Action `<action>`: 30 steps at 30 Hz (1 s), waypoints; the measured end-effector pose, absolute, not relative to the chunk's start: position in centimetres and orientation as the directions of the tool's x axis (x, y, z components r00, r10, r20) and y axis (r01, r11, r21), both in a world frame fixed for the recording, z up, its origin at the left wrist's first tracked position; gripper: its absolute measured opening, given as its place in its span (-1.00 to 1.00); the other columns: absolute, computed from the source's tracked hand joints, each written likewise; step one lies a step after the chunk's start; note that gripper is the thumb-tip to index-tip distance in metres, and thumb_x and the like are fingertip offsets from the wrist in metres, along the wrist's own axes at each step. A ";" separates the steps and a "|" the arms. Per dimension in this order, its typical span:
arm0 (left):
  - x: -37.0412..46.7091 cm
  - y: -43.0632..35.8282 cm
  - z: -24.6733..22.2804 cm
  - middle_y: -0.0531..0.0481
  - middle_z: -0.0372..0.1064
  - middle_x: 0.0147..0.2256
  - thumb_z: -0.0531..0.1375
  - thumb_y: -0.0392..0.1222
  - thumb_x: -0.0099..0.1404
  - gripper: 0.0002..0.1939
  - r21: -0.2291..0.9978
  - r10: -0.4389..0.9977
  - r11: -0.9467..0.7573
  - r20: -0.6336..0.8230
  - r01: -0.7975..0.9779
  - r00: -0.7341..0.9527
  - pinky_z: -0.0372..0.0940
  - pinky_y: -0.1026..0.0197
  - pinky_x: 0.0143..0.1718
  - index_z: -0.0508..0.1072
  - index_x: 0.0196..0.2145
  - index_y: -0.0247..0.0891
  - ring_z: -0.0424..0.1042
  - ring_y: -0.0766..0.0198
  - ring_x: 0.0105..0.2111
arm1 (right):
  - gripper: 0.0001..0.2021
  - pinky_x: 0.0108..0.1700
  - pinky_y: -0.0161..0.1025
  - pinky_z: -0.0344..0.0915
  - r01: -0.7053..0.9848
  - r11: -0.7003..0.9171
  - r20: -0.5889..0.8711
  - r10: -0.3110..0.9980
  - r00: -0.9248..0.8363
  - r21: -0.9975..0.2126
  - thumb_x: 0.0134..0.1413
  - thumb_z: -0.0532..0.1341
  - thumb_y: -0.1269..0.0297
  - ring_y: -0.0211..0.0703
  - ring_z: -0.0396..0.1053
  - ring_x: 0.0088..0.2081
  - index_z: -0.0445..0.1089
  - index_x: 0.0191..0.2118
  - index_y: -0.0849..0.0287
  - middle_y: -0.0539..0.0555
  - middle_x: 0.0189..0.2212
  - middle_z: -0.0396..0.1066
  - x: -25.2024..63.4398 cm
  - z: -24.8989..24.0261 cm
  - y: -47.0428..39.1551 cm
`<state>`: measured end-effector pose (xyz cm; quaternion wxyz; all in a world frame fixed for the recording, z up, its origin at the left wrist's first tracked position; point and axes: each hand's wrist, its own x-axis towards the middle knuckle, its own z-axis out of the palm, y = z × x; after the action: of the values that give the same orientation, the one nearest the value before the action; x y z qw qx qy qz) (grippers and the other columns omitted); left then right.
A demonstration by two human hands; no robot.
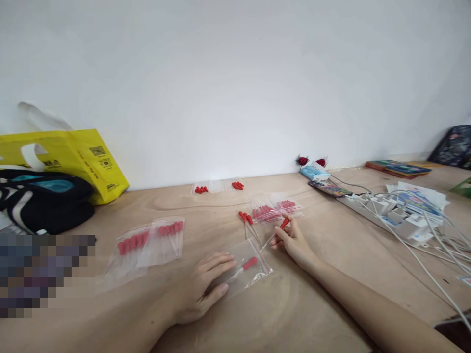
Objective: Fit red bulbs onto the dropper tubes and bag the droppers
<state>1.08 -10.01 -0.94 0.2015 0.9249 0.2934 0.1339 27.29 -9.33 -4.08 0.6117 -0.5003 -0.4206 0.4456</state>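
My right hand (293, 242) pinches a dropper with a red bulb (284, 223); its thin clear tube slants down toward the mouth of a clear zip bag (253, 278). Spread over the near left part of that bag is my left hand (206, 284), fingers apart and flat. One red-bulbed dropper (250, 263) lies inside the bag. Just beyond the bag, two loose droppers (246, 217) rest on the wooden table (309, 309), bulbs pointing away from me. Filled bags of droppers (265, 212) lie behind my right hand.
More bagged droppers (134, 241) overlap at the left, and others (201, 189) lie near the wall. A yellow bag (84, 157) and a black bag (69, 201) stand far left. At right are a power strip (390, 218) with tangled cables, a tissue pack (314, 171) and books (397, 168).
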 end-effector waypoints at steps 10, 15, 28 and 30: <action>0.7 -9.5 -1.0 -0.01 0.07 0.14 0.06 -0.16 0.23 -0.51 0.445 0.561 -0.749 0.029 0.492 0.827 -0.02 -0.07 0.13 0.12 0.12 -0.09 0.04 0.08 0.14 | -0.48 -0.48 -0.24 0.29 -0.163 0.178 0.139 0.964 0.225 -0.970 -0.10 0.12 -0.07 -0.29 0.30 -0.56 -0.03 -0.07 0.07 -0.12 -0.52 0.21 27.3 -4.8 -9.2; 0.7 -9.4 -0.9 -0.01 0.08 0.14 0.06 -0.16 0.23 -0.52 0.475 0.553 -0.741 0.029 0.476 0.832 -0.03 -0.09 0.13 0.14 0.11 -0.09 0.05 0.08 0.13 | -0.49 -0.50 -0.25 0.26 -0.011 0.203 0.187 0.919 0.347 -0.979 -0.09 0.10 -0.05 -0.28 0.26 -0.57 -0.01 -0.06 0.09 -0.09 -0.52 0.21 28.9 -4.5 -8.7; 0.7 -9.5 -1.5 -0.07 0.02 0.15 0.11 -0.17 0.16 -0.32 0.459 0.619 -0.710 0.047 0.533 0.784 0.07 -0.05 0.08 -0.10 0.19 -0.07 0.09 0.04 0.10 | -0.59 -0.41 -0.24 0.23 -0.032 0.119 0.117 0.990 0.076 -0.992 -0.09 0.11 -0.08 -0.28 0.25 -0.52 0.18 -0.20 0.12 -0.02 -0.46 0.30 26.9 -4.8 -9.7; 0.7 -9.4 -1.5 -0.07 0.02 0.16 0.10 -0.16 0.17 -0.33 0.455 0.608 -0.719 0.046 0.525 0.792 0.08 -0.04 0.07 -0.10 0.19 -0.07 0.09 0.04 0.10 | -0.65 -0.35 -0.22 0.22 0.168 0.187 0.193 0.981 0.021 -0.968 -0.06 0.13 -0.02 -0.25 0.25 -0.45 0.28 -0.26 0.15 0.02 -0.43 0.29 27.1 -4.9 -9.8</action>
<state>0.74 -9.44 -1.48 0.2146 0.9220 0.3073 0.0966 27.08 -9.80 -4.89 0.5117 -0.4988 -0.5758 0.3972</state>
